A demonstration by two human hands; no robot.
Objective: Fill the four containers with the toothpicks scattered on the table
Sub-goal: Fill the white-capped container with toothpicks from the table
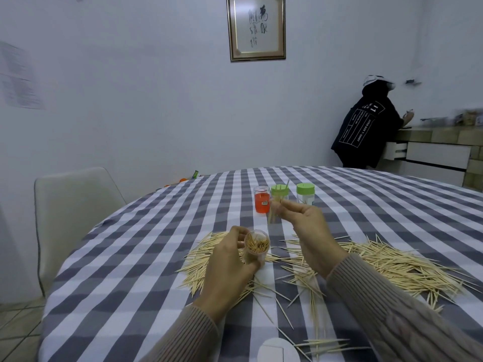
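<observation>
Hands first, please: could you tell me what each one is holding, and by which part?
Left hand grips the open jar by its side wall. Right hand pinches a small bunch of toothpicks near their upper ends.

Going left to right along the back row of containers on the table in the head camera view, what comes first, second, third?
Red container → green-lidded container with toothpicks poking out → second green-lidded container.
</observation>
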